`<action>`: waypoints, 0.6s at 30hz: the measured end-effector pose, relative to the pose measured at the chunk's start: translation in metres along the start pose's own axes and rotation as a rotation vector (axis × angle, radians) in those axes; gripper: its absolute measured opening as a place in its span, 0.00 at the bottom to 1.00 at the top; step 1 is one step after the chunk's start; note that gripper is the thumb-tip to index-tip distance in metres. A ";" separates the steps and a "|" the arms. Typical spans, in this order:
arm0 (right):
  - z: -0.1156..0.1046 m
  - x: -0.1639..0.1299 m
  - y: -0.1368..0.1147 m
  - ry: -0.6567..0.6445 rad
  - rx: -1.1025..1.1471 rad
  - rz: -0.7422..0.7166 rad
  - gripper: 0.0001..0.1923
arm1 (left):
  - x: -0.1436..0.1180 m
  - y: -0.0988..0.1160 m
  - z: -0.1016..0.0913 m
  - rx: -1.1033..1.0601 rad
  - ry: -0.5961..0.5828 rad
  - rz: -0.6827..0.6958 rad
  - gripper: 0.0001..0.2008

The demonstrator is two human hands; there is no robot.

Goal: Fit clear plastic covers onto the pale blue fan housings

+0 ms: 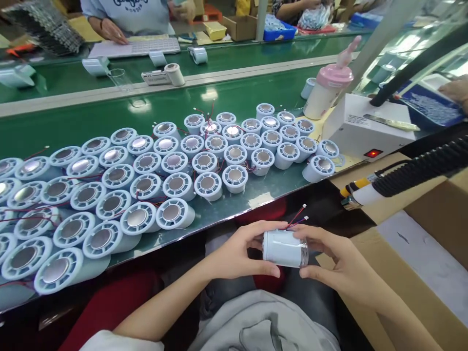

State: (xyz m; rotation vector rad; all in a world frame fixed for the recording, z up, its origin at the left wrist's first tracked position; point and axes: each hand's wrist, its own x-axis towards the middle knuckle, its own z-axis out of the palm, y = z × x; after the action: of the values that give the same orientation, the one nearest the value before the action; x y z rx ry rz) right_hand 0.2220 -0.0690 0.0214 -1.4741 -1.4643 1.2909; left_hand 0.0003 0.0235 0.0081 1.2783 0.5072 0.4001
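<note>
Head view, green workbench (pixel 256 92) crowded with pale blue round units (pixel 146 185), cardboard box (pixel 420 253) at right, left hand (pixel 241 251) and right hand (pixel 332 261) pinching one white cylinder (pixel 283 247) sideways between them above the lap, red wires (pixel 297 217) trailing from it.

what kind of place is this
Most likely a factory assembly line: dozens of identical pale-blue cylinders crowd a green conveyor belt, both hands hold another cylinder, and a co-worker sits opposite.
</note>
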 end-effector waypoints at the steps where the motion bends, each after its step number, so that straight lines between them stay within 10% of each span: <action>1: 0.000 -0.004 0.000 0.007 0.032 0.009 0.24 | 0.001 0.000 0.002 0.007 -0.018 0.014 0.36; 18: 0.007 -0.076 0.000 -0.040 0.365 0.037 0.23 | -0.035 0.000 0.061 0.177 -0.092 0.169 0.36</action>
State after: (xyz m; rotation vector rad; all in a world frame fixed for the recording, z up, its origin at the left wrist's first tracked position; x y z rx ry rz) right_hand 0.2244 -0.1441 0.0333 -1.2439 -1.1530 1.5241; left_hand 0.0055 -0.0445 0.0258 1.5097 0.3638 0.4426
